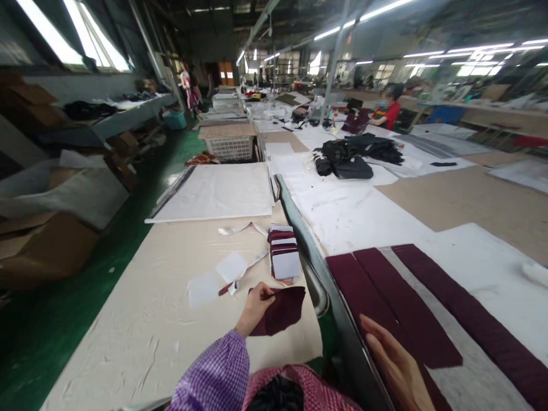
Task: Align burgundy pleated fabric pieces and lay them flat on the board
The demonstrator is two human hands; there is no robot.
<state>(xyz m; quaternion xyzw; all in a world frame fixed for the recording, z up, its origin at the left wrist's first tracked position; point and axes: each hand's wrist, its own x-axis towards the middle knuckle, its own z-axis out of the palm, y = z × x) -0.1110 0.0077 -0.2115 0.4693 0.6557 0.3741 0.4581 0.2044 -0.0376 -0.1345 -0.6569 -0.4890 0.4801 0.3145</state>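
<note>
My left hand (257,305) pinches a small maroon fabric piece (282,311) by its upper left edge, just above the cream-covered table (141,308). Beyond it stands a fanned stack of maroon and white pieces (285,254). My right hand (391,357), fingers stretched out and nothing visible in it, is at the edge of the right table, over long maroon fabric strips (402,308). Two white square pieces (232,266) and thin curled offcuts (240,279) lie left of the stack.
A gap with a metal pipe (317,291) separates the two tables. Dark folded garments (351,157) lie farther along the right table. A white sheet (214,191) and a plastic crate (231,147) are ahead. A person in red (390,111) sits far right. Cardboard boxes (47,251) line the left.
</note>
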